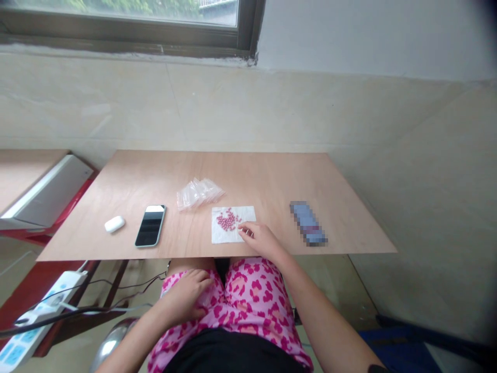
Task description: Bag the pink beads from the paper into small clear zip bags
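Many small pink-red beads or pellets [228, 220] lie in a loose cluster on a square white paper sheet [221, 238] near the table's front edge. My right hand [258, 237] reaches over the sheet's right side, beside the cluster. Its thumb and fingers curl together in a pinch, and anything between the tips is too small to make out. Down on my lap, my left hand [190, 292] lies on the pink patterned shorts [254, 295], its fingers stretched out and relaxed. Just behind the paper is a pile of clear small plastic bags [199, 194].
On the wooden table [264, 176] lie a phone [150, 226] and a white earbud case [115, 224] at left, and a pixelated phone-shaped object [308, 223] at right. A power strip [42, 311] with cables is below left. A tiled wall [217, 103] borders the back.
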The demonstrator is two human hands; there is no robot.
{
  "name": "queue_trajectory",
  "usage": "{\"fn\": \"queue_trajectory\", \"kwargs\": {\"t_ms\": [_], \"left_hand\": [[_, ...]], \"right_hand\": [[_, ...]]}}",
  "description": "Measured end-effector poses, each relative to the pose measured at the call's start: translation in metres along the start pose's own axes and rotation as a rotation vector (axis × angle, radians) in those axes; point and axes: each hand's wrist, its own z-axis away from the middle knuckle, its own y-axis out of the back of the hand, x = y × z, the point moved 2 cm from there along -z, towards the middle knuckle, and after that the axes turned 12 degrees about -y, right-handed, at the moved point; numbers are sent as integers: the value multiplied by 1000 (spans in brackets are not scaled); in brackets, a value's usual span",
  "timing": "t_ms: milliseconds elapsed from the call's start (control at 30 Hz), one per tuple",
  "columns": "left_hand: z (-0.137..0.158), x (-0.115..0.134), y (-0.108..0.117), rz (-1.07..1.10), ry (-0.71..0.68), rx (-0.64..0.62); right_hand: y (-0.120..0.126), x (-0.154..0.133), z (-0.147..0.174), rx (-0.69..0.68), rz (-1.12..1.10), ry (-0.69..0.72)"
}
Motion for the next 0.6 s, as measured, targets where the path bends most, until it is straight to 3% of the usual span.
{"fn": "queue_trajectory", "kwargs": {"t_ms": [167,367,500,600], "left_hand": [[1,4,15,71,55,144],[-13,17,56,314,-33,422],[-36,8,74,322,-76,621],[-50,-4,75,278,-77,731]], "right_hand": [[-2,-1,1,-2,-14,14],[-5,-16,8,-34,-134,51],[-9,-33,16,-89,-253,70],[-11,-44,23,-89,-326,95]]}}
